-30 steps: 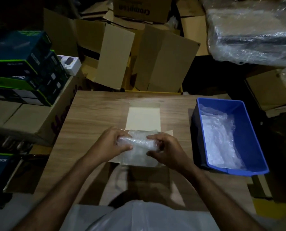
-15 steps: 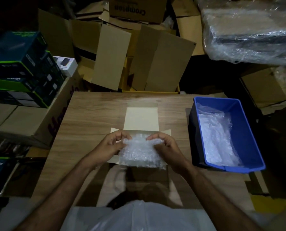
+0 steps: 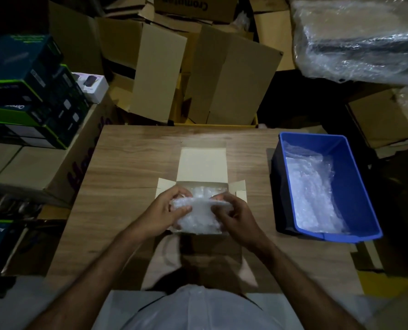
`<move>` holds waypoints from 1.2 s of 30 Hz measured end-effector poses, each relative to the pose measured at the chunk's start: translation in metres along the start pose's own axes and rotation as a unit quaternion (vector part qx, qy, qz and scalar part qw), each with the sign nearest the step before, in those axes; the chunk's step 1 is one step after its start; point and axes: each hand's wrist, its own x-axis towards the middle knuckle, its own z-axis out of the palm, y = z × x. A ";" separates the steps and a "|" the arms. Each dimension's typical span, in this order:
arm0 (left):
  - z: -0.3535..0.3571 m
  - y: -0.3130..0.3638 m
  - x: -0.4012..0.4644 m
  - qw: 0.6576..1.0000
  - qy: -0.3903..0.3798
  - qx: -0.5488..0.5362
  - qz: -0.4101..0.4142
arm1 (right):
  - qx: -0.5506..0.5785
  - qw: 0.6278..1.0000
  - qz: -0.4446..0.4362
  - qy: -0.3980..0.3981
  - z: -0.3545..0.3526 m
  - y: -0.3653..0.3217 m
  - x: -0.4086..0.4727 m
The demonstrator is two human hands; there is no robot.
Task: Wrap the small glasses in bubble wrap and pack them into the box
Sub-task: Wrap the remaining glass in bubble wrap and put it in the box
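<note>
Both our hands, left (image 3: 161, 211) and right (image 3: 238, 216), grip the crinkly clear bubble-wrap bundle (image 3: 198, 219); we should tuck ends tight over the small cream cardboard box (image 3: 203, 163).

1. Bare bench (image 3: 131, 163) lies open left of the cardboard box (image 3: 203, 163).
2. Blue bin (image 3: 355, 186) blocks the right side.
3. Stacked cartons (image 3: 233, 79) wall the far edge.

Wood-grain desk (image 3: 131, 167) fills frame centre. Open cream cardboard box (image 3: 201, 164) sits mid-desk; blue rectangular plastic bin (image 3: 355, 186) at right edge.
</note>
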 end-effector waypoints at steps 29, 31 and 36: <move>0.049 -0.047 0.159 0.857 -0.046 0.421 0.292 | -0.582 0.798 0.068 0.138 0.035 0.065 0.002; 0.048 -0.051 0.160 0.851 -0.068 0.433 0.290 | -0.614 0.773 0.083 0.134 0.039 0.066 0.005; 0.040 -0.053 0.160 0.830 -0.141 0.471 0.262 | -0.644 0.753 0.099 0.093 0.043 0.058 0.010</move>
